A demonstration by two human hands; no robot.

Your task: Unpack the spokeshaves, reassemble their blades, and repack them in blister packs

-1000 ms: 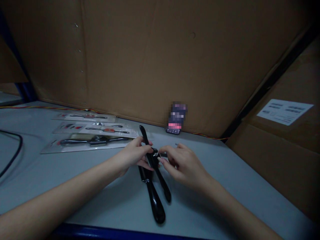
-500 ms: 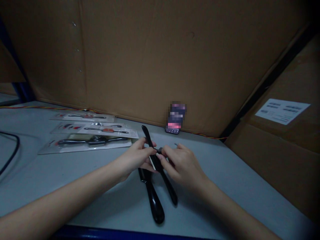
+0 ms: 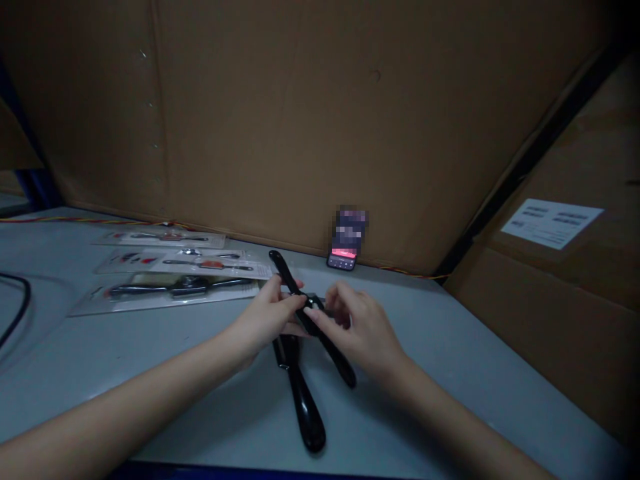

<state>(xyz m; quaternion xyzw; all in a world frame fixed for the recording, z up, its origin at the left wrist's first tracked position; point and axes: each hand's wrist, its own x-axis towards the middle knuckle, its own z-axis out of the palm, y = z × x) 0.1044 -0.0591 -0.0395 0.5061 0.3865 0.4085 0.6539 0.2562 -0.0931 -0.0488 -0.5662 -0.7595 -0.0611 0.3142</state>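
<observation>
A black spokeshave [image 3: 336, 355] with two long handles is held at a slant above the table. Its middle lies in my left hand [image 3: 274, 310], the thumb on top and the fingers underneath. My right hand [image 3: 357, 320] is at the same middle part, with its thumb against the metal centre and its fingers curled beside it. Any small part between those fingertips is too dim to make out. Below, a second black tool [image 3: 306, 410] with a thick, glossy handle rests on the table, its far end partly covered by my left hand.
Several blister-packed spokeshaves [image 3: 173, 293] lie at the back left. A phone [image 3: 345, 243] leans on the cardboard wall [image 3: 260, 133]. A black cable [image 3: 23, 300] curves in at the left. On the right stands a labelled carton [image 3: 550, 300]. Red and yellow wires run along the back.
The spokeshave has turned slightly, its near handle rising. My right index finger has lifted away from the metal centre, widening the gap to the thumb. My left hand keeps its hold.
</observation>
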